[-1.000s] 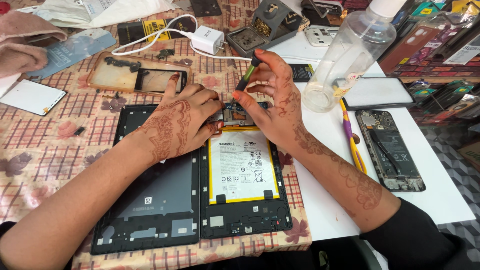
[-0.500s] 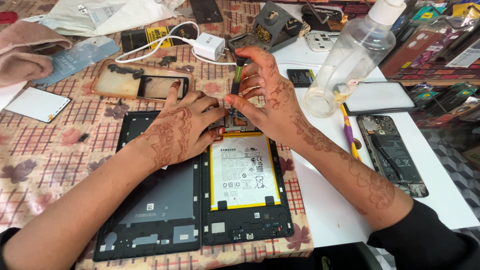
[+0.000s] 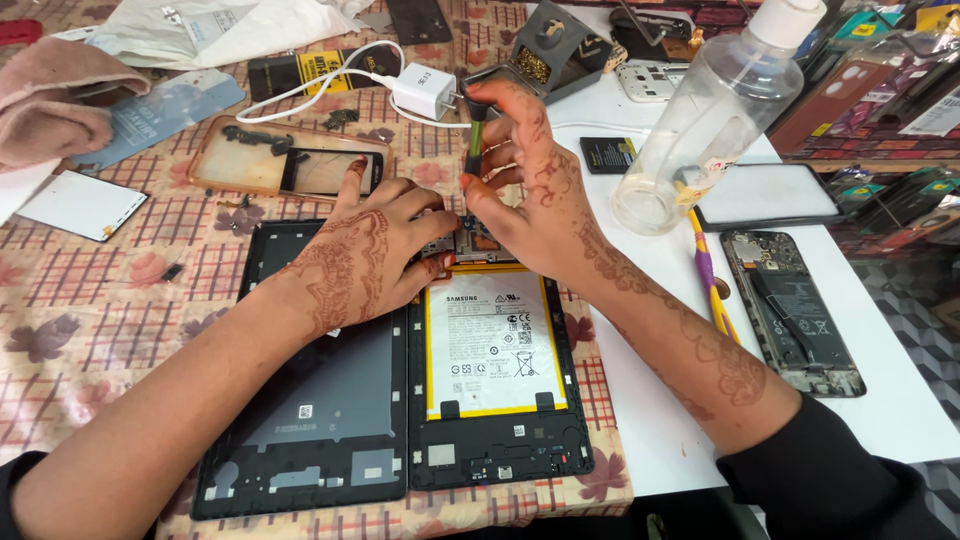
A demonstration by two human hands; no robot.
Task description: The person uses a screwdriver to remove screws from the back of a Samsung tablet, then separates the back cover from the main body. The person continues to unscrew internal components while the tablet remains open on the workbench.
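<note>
Your hands work at the opened tablet's top edge.
Your right hand (image 3: 525, 190) is clamped on an upright screwdriver (image 3: 473, 148); your left hand (image 3: 365, 250), fingers spread, presses the opened tablet (image 3: 500, 430).

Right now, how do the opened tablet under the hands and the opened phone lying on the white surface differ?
The opened tablet is much larger than the opened phone. The tablet shows a big white battery edged in yellow; the phone's inside looks dark throughout. The left hand rests on the tablet and the right hand holds a screwdriver upright over it; the phone lies untouched. Both lie flat with backs removed.
</note>
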